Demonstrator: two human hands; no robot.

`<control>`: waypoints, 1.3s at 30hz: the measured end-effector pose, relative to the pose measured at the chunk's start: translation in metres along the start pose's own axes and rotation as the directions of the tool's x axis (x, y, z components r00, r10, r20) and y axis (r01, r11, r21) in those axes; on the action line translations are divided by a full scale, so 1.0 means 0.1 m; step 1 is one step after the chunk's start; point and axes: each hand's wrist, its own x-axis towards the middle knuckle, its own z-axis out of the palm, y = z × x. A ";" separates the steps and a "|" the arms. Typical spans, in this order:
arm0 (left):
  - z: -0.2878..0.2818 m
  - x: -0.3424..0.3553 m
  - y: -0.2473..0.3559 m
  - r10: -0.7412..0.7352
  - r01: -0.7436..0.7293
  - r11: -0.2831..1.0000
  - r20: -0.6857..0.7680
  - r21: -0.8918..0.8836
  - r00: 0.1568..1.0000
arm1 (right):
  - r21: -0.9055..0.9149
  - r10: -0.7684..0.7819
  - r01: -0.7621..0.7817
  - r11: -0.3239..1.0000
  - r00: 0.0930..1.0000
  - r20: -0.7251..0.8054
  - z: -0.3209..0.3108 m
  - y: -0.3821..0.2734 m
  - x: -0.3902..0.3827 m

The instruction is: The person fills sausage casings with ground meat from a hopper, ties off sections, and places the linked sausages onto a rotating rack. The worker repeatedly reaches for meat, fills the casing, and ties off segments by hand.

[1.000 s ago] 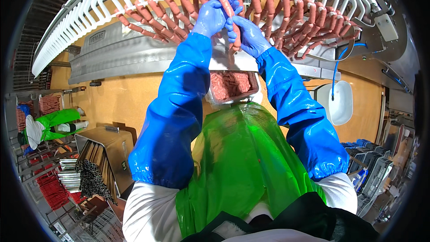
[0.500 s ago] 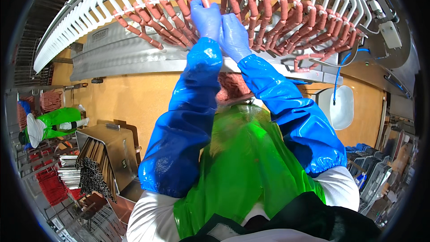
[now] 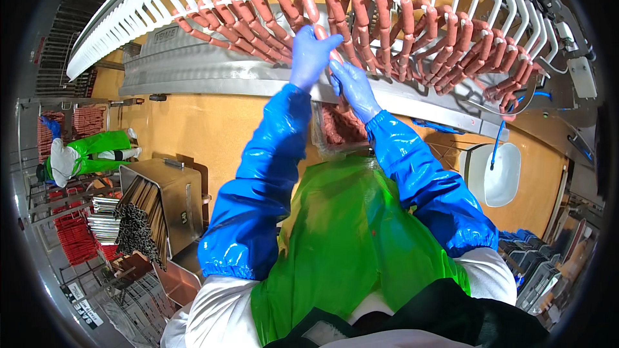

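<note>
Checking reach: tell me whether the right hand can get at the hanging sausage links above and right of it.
Probably yes: nothing visible blocks the way from the right hand to those hanging sausage links, though it seems busy with another link.

Worn on head, L of 2 fisheye cams; upright, unmirrored. Looks steeply down fr. above chest, v. close to green apron point(image 3: 348, 238), a bit farther fr. L hand point(image 3: 309, 58) & R hand point(image 3: 356, 90), well apart fr. co-worker point(image 3: 77, 154) nr. L rim.
</note>
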 end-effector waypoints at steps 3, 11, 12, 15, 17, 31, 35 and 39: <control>0.05 -0.01 0.02 -0.040 0.073 0.968 0.142 -0.240 0.989 | 0.440 0.045 -0.150 0.885 0.970 0.240 -0.14 0.13 0.07; -0.48 0.65 0.06 -0.071 0.237 0.839 0.333 -0.490 0.940 | 0.330 0.189 -0.177 0.927 0.982 -0.003 -0.16 0.07 0.36; -0.46 0.66 0.08 -0.077 0.290 0.777 0.373 -0.559 0.925 | 0.515 0.125 -0.095 0.852 0.992 -0.024 -0.15 0.02 0.33; -0.52 0.68 0.04 -0.036 0.455 0.486 0.503 -0.746 0.864 | 0.614 0.101 -0.315 0.724 0.928 0.358 -0.21 0.11 0.25; -0.65 0.68 -0.07 0.008 0.345 0.607 0.439 -0.716 0.898 | 0.534 0.125 -0.465 0.706 0.824 0.553 -0.11 0.14 0.32; -0.90 0.95 -0.24 -0.110 0.338 0.808 0.441 -0.483 0.891 | 0.028 -0.003 -0.002 1.000 0.981 0.194 0.54 -0.32 0.93; -0.97 0.97 -0.51 0.179 0.494 0.462 0.623 -0.736 0.761 | 0.200 0.054 -0.067 0.977 0.996 0.074 0.72 -0.37 1.02; -1.04 0.88 -0.56 0.221 0.521 0.401 0.632 -0.753 0.743 | 0.255 0.073 -0.082 0.963 0.996 0.047 0.93 -0.39 1.12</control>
